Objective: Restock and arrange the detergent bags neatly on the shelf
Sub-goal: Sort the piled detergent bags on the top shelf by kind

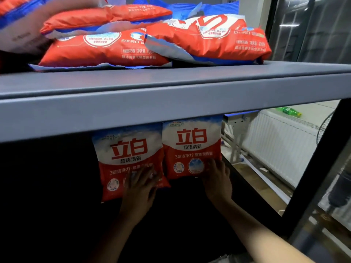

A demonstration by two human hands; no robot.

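While you reach under the grey metal upper shelf (171, 103), both hands sit on two upright red-and-white plastic detergent bags on the dark lower shelf. Your left hand (139, 188) lies flat on the lower half of the left detergent bag (127, 158), fingers (146, 175) spread apart and pressed on its front, not clamped round it. Your right hand (217, 179) rests at the 5 o'clock corner of the right detergent bag (191, 147), fingers (212, 164) apart and laid over its red bottom edge; can't tell if any curl behind it. The two bags stand side by side, edges touching, left one tilted slightly with its base toward 5 o'clock. On the upper shelf, at 12 o'clock, several flat-lying red-and-blue detergent bags (209, 40) are piled loosely, overlapping. At 3 o'clock, beyond the black shelf post (311, 158), a white ribbed radiator (281, 147); a green plastic bottle (289, 111) lies near it.
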